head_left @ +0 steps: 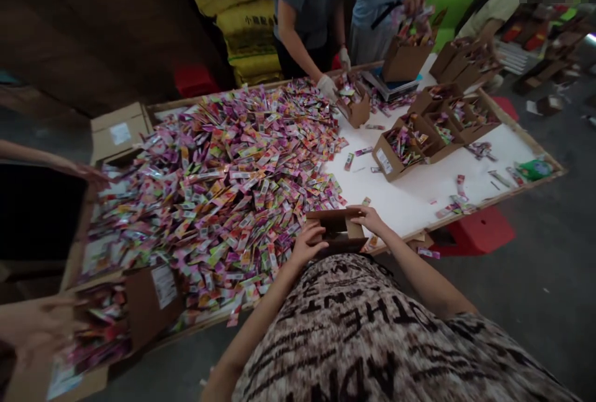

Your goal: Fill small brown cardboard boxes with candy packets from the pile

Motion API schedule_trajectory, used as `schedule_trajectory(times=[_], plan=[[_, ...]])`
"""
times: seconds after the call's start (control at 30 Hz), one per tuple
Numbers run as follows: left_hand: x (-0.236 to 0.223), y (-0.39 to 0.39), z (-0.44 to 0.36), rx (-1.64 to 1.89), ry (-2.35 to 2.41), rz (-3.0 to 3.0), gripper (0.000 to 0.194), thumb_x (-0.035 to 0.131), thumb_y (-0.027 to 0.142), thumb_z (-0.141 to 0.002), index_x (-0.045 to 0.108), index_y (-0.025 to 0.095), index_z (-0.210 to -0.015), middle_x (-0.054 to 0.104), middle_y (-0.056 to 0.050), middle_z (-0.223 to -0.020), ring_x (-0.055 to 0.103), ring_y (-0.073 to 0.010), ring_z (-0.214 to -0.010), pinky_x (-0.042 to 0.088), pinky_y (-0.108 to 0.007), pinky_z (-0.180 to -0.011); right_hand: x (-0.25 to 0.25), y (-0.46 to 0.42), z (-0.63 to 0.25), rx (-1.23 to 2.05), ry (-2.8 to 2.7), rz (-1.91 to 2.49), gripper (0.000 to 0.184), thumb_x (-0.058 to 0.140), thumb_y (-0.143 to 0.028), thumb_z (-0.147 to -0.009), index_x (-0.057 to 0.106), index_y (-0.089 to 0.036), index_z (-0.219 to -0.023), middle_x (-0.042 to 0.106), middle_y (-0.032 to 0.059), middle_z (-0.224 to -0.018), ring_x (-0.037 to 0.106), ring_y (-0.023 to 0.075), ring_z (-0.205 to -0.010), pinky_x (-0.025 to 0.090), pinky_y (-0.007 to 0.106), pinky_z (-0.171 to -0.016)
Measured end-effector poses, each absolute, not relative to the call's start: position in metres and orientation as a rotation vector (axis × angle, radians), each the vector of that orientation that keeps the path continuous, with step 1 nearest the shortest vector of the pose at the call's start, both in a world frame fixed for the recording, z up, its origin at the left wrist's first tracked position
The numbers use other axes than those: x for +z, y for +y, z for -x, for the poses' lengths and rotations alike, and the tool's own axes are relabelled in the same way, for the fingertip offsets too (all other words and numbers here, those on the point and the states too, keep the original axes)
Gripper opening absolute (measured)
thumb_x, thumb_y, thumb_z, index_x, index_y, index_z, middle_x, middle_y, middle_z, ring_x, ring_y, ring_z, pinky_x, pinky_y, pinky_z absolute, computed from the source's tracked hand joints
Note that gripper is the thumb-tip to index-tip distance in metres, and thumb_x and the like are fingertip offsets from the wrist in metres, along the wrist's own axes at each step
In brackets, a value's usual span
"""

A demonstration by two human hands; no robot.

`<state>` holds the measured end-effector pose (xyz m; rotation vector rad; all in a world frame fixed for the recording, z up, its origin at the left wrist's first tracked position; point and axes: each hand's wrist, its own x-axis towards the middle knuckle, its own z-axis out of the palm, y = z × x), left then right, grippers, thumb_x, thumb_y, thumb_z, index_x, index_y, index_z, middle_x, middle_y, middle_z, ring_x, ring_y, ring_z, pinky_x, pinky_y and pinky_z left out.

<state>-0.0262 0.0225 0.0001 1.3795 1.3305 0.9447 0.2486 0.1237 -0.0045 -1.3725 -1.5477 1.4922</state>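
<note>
Right in front of my body, at the table's near edge, an open cardboard box point(339, 244) sits between my two hands. The fingers of my left hand point(307, 242) wrap its left end, and my right hand point(370, 218) grips the far right corner. Its dark inside shows no packets from this angle. A wide heap of small printed packets point(233, 185), pink, purple, orange and green, spreads over the table to the left and touches the area by my left hand.
Packed boxes point(403, 147) stand on the white table point(358, 185) to the right. Across from me a gloved co-worker handles another box point(354, 103). People's arms reach in at the left, near a packet-filled box point(153, 303). Red stools point(479, 231) stand below the table edge.
</note>
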Motion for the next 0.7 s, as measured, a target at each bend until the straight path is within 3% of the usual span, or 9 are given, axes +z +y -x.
schedule_trajectory(times=[0.13,0.23,0.33,0.4,0.47,0.57,0.7], plan=[[-0.004,0.016,0.016,1.133,1.537,-1.076,0.047,0.075,0.044,-0.079,0.055,0.019,-0.114,0.07,-0.009,-0.099,0.068,-0.0247,-0.099,0.05,-0.045,-0.1,0.008,0.102,-0.258,1.397,-1.811,1.253,0.024,0.07,-0.041,-0.078,0.082,-0.028,-0.095,0.079,0.0058,-0.103,0.07,0.0277,-0.103,0.052,0.049,-0.103],[0.0,0.01,0.015,1.141,1.755,-1.118,0.057,0.08,0.043,-0.074,0.052,0.019,-0.118,0.064,-0.012,-0.115,0.062,-0.0276,-0.113,0.045,-0.046,-0.105,0.018,0.086,-0.267,1.415,-2.015,1.125,0.032,0.063,-0.041,-0.087,0.079,-0.032,-0.114,0.074,0.0041,-0.124,0.064,0.0276,-0.123,0.046,0.051,-0.113],[0.013,0.008,0.021,1.054,1.932,-1.437,0.06,0.085,0.04,-0.072,0.058,0.02,-0.122,0.056,-0.017,-0.132,0.048,-0.0349,-0.13,0.034,-0.053,-0.113,0.023,0.082,-0.269,1.401,-2.13,1.089,0.038,0.063,-0.047,-0.09,0.075,-0.031,-0.122,0.07,0.0054,-0.132,0.061,0.0286,-0.128,0.044,0.052,-0.114],[0.023,0.013,0.024,0.863,1.763,-1.792,0.036,0.075,0.033,-0.084,0.065,0.022,-0.118,0.061,-0.014,-0.128,0.049,-0.0338,-0.129,0.029,-0.055,-0.115,0.023,0.081,-0.261,1.309,-2.207,1.087,0.031,0.066,-0.047,-0.089,0.079,-0.03,-0.112,0.074,0.0074,-0.123,0.062,0.0302,-0.122,0.045,0.054,-0.111],[0.028,0.023,0.023,0.623,1.494,-2.06,0.016,0.063,0.024,-0.093,0.072,0.023,-0.106,0.068,-0.011,-0.114,0.055,-0.0302,-0.119,0.031,-0.053,-0.111,0.018,0.078,-0.246,1.169,-2.283,1.098,0.02,0.067,-0.04,-0.09,0.082,-0.026,-0.093,0.076,0.0096,-0.106,0.064,0.0298,-0.107,0.049,0.052,-0.1],[0.026,0.04,0.014,0.382,1.292,-2.208,0.017,0.056,0.017,-0.092,0.073,0.019,-0.089,0.07,-0.011,-0.096,0.059,-0.028,-0.106,0.04,-0.048,-0.102,0.006,0.067,-0.22,0.963,-2.407,1.104,0.026,0.058,-0.023,-0.092,0.076,-0.021,-0.074,0.069,0.0098,-0.086,0.059,0.025,-0.089,0.049,0.043,-0.084],[0.016,0.052,0.004,0.243,1.253,-2.243,0.019,0.055,0.012,-0.09,0.074,0.016,-0.087,0.069,-0.012,-0.09,0.059,-0.0277,-0.102,0.04,-0.048,-0.101,-0.006,0.056,-0.208,0.771,-2.483,1.133,0.026,0.052,-0.017,-0.094,0.069,-0.019,-0.074,0.065,0.009,-0.086,0.053,0.023,-0.089,0.046,0.04,-0.084]])
